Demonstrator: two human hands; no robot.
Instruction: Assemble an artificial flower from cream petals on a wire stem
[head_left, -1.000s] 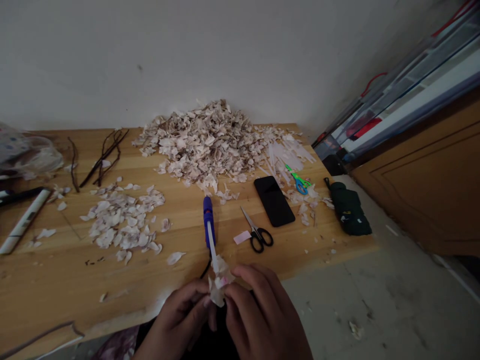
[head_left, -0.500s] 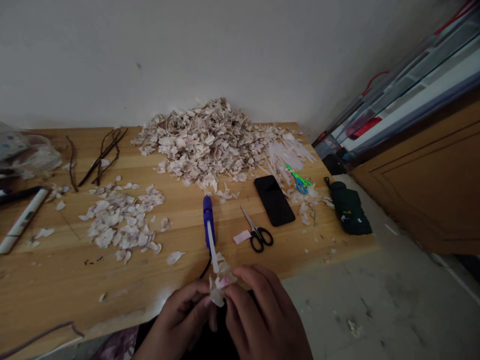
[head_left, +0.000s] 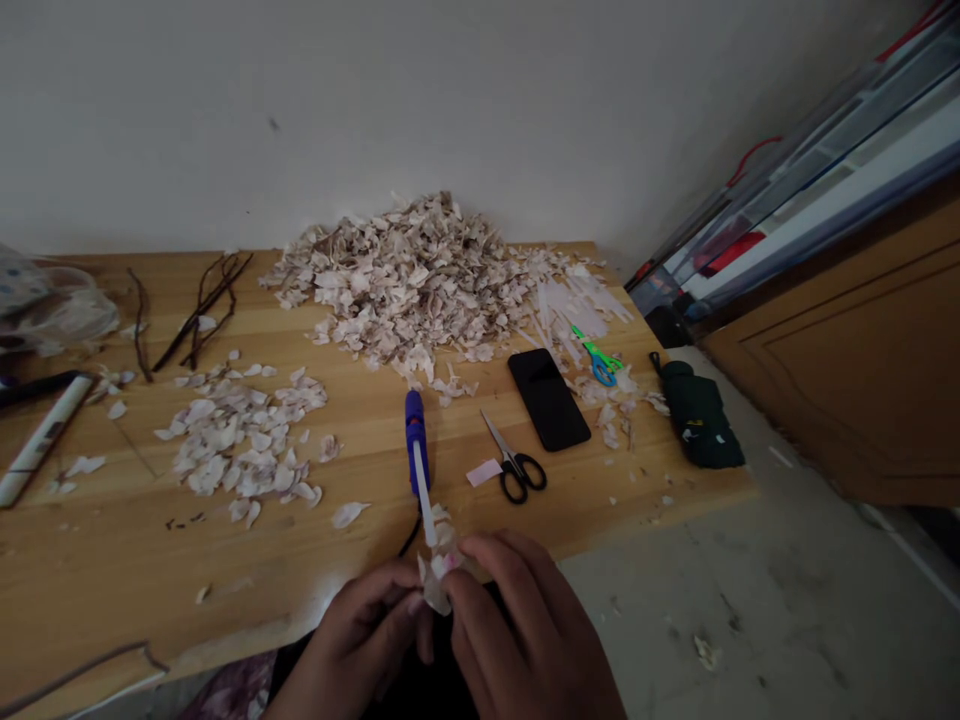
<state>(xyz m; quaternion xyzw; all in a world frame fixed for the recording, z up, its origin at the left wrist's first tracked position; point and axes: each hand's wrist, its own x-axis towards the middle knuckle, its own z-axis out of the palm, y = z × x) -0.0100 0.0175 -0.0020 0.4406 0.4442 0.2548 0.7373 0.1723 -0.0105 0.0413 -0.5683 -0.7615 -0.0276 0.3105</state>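
A small pale flower of thin petals with a pink spot (head_left: 436, 590) is held between my hands at the table's front edge. My left hand (head_left: 367, 625) pinches its left side with thumb and forefinger. On the other side, the fingers of my right hand (head_left: 517, 620) press against the petals. Just beyond lies a blue glue gun (head_left: 415, 430), with a white glue stick (head_left: 424, 500) pointing toward my hands. Black-handled scissors (head_left: 516, 465) and a small pink paper slip (head_left: 484, 473) rest to its right.
A large heap of dried petals (head_left: 420, 280) lies against the wall, with a smaller petal pile (head_left: 247, 430) at left. A black phone (head_left: 549, 400), green-blue scissors (head_left: 598, 360) and a dark green pouch (head_left: 699, 415) occupy the right. Dark twigs (head_left: 206, 310) lie back left.
My right fingers have shifted very slightly at the flower. Otherwise both hands hold nearly the same position, and the view has moved a little.
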